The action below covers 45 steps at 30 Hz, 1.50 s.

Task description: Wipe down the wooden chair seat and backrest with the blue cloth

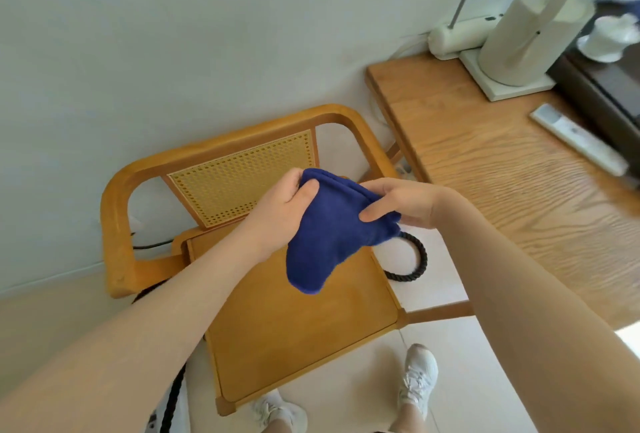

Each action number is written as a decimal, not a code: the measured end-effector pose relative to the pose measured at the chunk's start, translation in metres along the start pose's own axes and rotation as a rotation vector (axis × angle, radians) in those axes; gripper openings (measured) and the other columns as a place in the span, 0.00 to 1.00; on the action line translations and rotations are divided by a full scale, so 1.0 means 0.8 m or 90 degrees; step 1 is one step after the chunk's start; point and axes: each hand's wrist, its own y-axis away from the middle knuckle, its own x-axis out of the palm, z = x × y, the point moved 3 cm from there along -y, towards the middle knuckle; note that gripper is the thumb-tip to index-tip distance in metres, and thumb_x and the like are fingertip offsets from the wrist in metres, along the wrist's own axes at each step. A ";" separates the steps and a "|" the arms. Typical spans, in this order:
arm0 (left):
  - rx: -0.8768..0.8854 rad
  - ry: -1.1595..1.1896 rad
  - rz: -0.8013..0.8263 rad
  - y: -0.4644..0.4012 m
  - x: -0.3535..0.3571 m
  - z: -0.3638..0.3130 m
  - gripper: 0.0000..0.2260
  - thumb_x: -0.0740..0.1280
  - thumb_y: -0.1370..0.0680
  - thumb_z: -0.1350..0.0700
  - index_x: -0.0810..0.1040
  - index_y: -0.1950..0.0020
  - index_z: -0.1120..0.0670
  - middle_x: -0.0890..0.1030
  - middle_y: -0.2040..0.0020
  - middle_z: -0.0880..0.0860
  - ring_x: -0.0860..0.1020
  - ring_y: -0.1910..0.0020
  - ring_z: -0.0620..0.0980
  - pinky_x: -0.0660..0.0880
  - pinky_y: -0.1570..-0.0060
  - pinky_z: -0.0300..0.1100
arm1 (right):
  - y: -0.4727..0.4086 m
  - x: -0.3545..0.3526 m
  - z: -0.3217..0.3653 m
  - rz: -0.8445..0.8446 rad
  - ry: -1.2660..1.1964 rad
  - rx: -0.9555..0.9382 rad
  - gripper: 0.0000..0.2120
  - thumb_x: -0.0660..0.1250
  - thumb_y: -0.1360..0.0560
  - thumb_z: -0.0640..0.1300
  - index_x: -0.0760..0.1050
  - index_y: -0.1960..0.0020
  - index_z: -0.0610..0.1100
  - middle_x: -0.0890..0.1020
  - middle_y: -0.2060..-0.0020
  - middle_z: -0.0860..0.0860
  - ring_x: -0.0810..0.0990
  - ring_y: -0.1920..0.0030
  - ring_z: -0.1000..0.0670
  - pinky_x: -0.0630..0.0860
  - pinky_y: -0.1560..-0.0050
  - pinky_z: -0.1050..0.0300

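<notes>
Both hands, left hand (282, 202) and right hand (398, 202), gripping the bunched blue cloth (329, 231) mid-air between them, above chair seat (304, 325), backrest (239, 176) just beyond; no wiping contact yet, seat and backrest likely both left.

Cloth (329, 235) – deep blue, plain. Chair seat (304, 325) – honey-orange wood; backrest (242, 176) – pale yellow cane, dotted with small holes. Worktop (502, 169) – light brown, wavy grain. Rope (415, 262) black. Shoes (417, 377) white. Wall (207, 34) pale grey-white. Lamp base (512, 86) cream.
</notes>
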 end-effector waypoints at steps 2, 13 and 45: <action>-0.044 0.102 0.006 -0.014 0.044 -0.010 0.09 0.55 0.18 0.54 0.75 0.46 0.53 0.80 0.51 0.49 0.78 0.52 0.44 0.73 0.50 0.41 | 0.033 -0.033 -0.016 -0.012 -0.056 -0.011 0.16 0.65 0.30 0.38 0.77 0.43 0.44 0.84 0.50 0.46 0.83 0.50 0.46 0.80 0.48 0.52; -0.257 0.279 0.161 -0.096 0.333 -0.079 0.11 0.54 0.19 0.57 0.72 0.40 0.55 0.80 0.53 0.52 0.79 0.60 0.50 0.76 0.65 0.41 | 0.222 -0.272 -0.116 0.034 -0.119 0.129 0.21 0.67 0.31 0.41 0.76 0.38 0.39 0.81 0.47 0.42 0.79 0.48 0.42 0.72 0.42 0.49; 0.224 -0.563 0.097 -0.115 0.384 -0.074 0.20 0.60 0.22 0.57 0.67 0.29 0.51 0.61 0.26 0.47 0.54 0.26 0.45 0.47 0.30 0.40 | 0.220 -0.308 -0.113 -0.280 0.621 0.119 0.15 0.57 0.21 0.50 0.72 0.61 0.43 0.79 0.64 0.49 0.74 0.63 0.49 0.72 0.60 0.56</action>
